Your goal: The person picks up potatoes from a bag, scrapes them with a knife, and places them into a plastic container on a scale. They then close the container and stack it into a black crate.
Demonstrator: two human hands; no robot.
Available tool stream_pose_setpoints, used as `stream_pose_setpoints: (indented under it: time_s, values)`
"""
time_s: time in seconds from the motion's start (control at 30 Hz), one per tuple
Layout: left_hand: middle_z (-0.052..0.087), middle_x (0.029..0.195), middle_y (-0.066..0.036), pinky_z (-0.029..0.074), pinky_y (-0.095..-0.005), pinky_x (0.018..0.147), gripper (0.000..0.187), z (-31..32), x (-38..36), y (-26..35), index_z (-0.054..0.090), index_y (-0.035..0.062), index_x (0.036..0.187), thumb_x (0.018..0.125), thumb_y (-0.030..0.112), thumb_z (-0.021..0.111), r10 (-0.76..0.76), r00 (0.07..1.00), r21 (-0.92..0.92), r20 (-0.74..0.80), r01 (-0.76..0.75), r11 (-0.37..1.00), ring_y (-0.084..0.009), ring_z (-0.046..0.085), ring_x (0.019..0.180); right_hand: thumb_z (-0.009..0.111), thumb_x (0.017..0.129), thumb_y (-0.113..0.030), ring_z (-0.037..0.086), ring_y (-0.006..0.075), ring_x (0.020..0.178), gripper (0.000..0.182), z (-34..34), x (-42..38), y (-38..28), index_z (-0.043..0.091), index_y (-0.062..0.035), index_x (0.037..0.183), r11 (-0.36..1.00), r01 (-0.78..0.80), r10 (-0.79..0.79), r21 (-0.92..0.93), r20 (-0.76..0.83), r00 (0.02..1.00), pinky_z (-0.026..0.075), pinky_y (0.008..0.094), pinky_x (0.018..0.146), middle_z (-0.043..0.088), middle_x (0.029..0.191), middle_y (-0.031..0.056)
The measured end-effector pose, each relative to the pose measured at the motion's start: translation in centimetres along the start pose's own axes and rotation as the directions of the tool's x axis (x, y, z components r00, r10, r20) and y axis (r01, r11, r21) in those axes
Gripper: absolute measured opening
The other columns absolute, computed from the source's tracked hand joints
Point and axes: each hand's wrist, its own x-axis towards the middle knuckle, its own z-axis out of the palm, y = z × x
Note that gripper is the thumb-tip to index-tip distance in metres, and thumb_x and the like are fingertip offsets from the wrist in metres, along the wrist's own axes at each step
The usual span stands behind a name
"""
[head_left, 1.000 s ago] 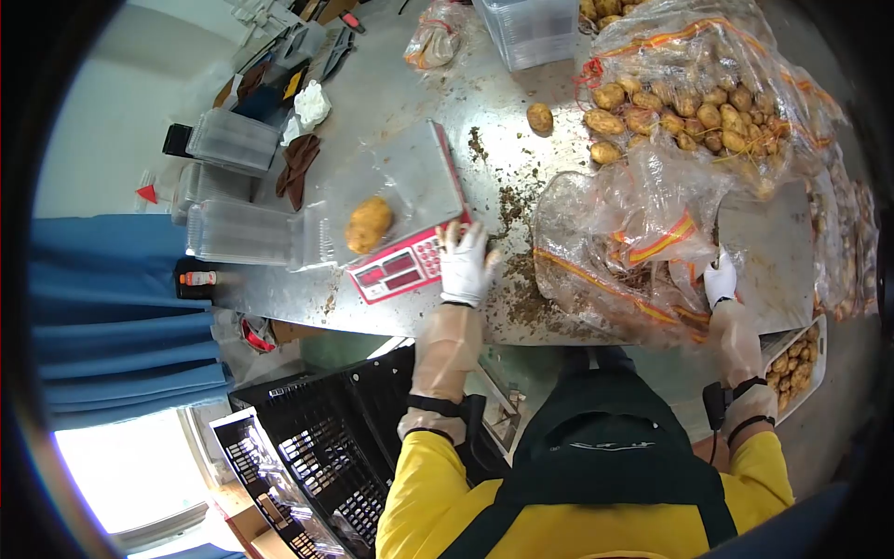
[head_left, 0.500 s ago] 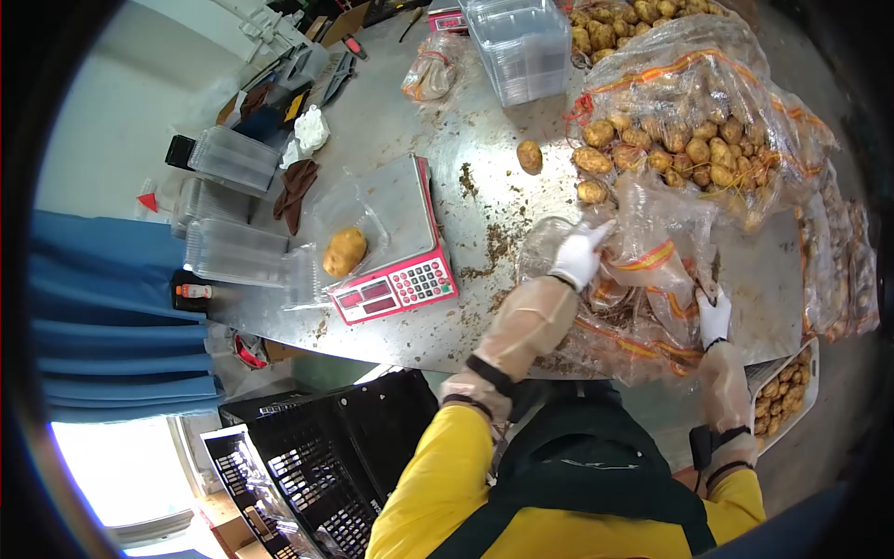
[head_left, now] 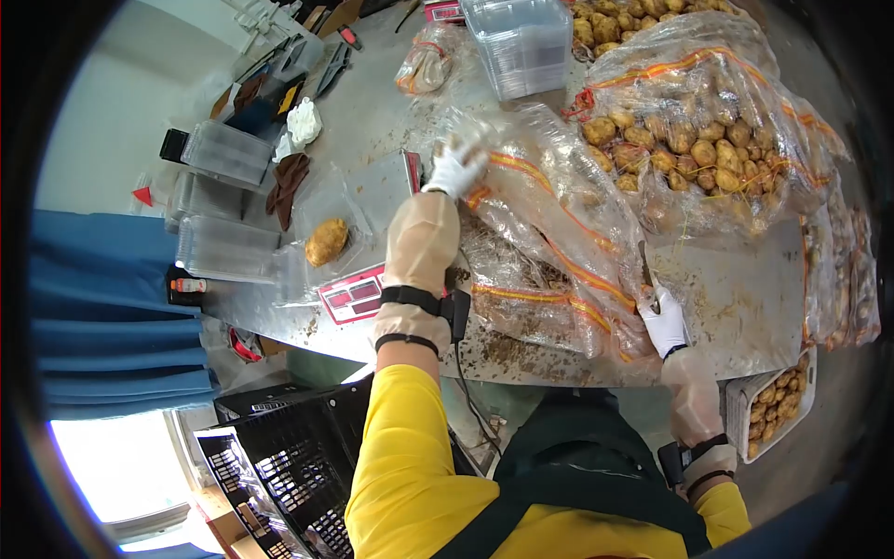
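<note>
A large clear plastic bag (head_left: 559, 219) with orange-yellow stripes lies spread and crumpled across the table in front of me. My left hand (head_left: 456, 168), white-gloved and blurred at the fingers, grips the bag's far left edge beside the scale. Near the table's front edge, my right hand (head_left: 663, 321) is closed at the bag's right side. A slim dark blade-like tool (head_left: 644, 264) sticks up from it, its exact kind unclear. One potato (head_left: 327, 242) sits on plastic film on the red-and-grey scale (head_left: 354, 294), which my left forearm partly covers.
A full bag of potatoes (head_left: 708, 154) stands at the back right, by stacked clear containers (head_left: 517, 51). More clear containers (head_left: 228, 247) stand at the left. A white crate of potatoes (head_left: 773, 405) is below the right edge; black crates (head_left: 289, 466) are below left.
My left hand has swung left and away from me, pulling the bag out over the table towards the scale. The right hand has shifted left. The bag now covers where a loose potato lay.
</note>
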Motion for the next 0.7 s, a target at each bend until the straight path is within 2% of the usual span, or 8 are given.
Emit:
stream_pose_setpoints:
  time_s: [0.07,0.3,0.37,0.43,0.47,0.53,0.6,0.7]
  values:
    - [0.021,0.152,-0.019,0.030,-0.0519,0.108,0.064,2.7,-2.7,0.7,0.037,0.0360,0.142,0.084,0.058,0.054,-0.171,0.934,0.490,0.314,-0.006,0.871,-0.0441,0.017,0.139,0.064,0.085,-0.015,0.063,0.0221,0.087,0.050,0.4,0.5,0.8,0.050,-0.0006,0.130,0.999,0.049,-0.049,0.000,-0.032,0.998,0.049,0.0317,0.079,0.066,0.100,0.0163]
    - [0.021,0.150,-0.024,0.018,-0.0693,0.105,0.069,5.3,-14.2,7.8,0.039,0.0362,0.140,0.074,0.046,0.057,-0.039,0.964,0.369,0.264,-0.064,0.927,-0.0565,0.013,0.134,0.060,0.083,-0.006,0.062,0.0235,0.101,0.046,0.3,1.3,4.6,0.051,0.0075,0.125,0.951,-0.052,0.061,0.304,-0.021,0.998,0.046,0.0330,0.089,0.063,0.111,0.0211]
    - [0.021,0.150,-0.024,0.005,-0.0678,0.107,0.074,5.9,-17.9,13.0,0.043,0.0264,0.138,0.070,0.050,0.060,-0.015,0.952,0.410,0.305,-0.117,0.905,-0.0519,0.007,0.138,0.059,0.082,-0.005,0.061,0.0213,0.100,0.044,1.5,2.0,7.0,0.051,0.0095,0.123,0.983,0.017,0.004,0.185,-0.115,0.993,0.047,0.0319,0.089,0.063,0.111,0.0207]
    - [0.025,0.147,-0.024,0.010,-0.0667,0.107,0.086,8.1,-19.5,15.4,0.039,0.0045,0.138,0.068,0.045,0.067,-0.041,0.934,0.324,0.355,-0.082,0.943,-0.0451,0.013,0.139,0.058,0.081,-0.004,0.061,0.0183,0.096,0.041,1.8,2.1,7.4,0.053,0.0089,0.120,0.991,0.039,-0.017,0.126,-0.173,0.985,0.047,0.0306,0.085,0.065,0.106,0.0175]
    - [0.034,0.141,-0.026,0.022,-0.0559,0.109,0.089,10.7,-20.5,15.1,0.034,-0.0027,0.138,0.067,0.036,0.072,-0.034,0.971,0.195,0.237,-0.014,0.981,-0.0426,0.024,0.136,0.058,0.081,-0.004,0.061,0.0185,0.094,0.040,1.6,2.2,7.1,0.054,0.0077,0.120,0.986,0.037,-0.015,0.163,-0.135,0.991,0.047,0.0307,0.085,0.065,0.104,0.0169]
    - [0.045,0.132,-0.022,0.034,-0.0494,0.104,0.065,11.6,-20.4,15.5,0.050,0.0077,0.127,0.070,0.033,0.070,0.025,0.991,-0.028,0.131,-0.021,0.999,-0.0403,0.037,0.128,0.058,0.082,-0.004,0.062,0.0190,0.092,0.039,0.7,2.2,6.1,0.056,0.0053,0.120,0.974,0.025,-0.012,0.227,-0.060,0.998,0.047,0.0308,0.085,0.066,0.102,0.0156]
    - [0.049,0.125,-0.024,0.043,-0.0447,0.096,0.060,7.7,-20.4,16.0,0.050,0.0071,0.124,0.070,0.022,0.071,-0.171,0.957,-0.236,0.235,0.227,0.945,-0.0410,0.046,0.119,0.059,0.084,-0.007,0.060,0.0144,0.078,0.035,-0.3,2.1,4.9,0.058,0.0004,0.118,0.975,0.077,-0.059,0.211,-0.089,0.994,0.049,0.0288,0.071,0.067,0.091,0.0090]
    - [0.047,0.126,-0.028,0.046,-0.0453,0.091,0.069,6.6,-21.2,9.9,0.043,0.0108,0.134,0.071,0.012,0.070,0.000,0.947,0.185,-0.320,0.063,0.981,-0.0440,0.046,0.118,0.060,0.087,-0.010,0.057,0.0094,0.064,0.033,-2.7,1.7,0.7,0.058,-0.0014,0.118,0.958,-0.027,0.039,0.284,-0.038,0.998,0.046,0.0264,0.054,0.065,0.083,0.0033]
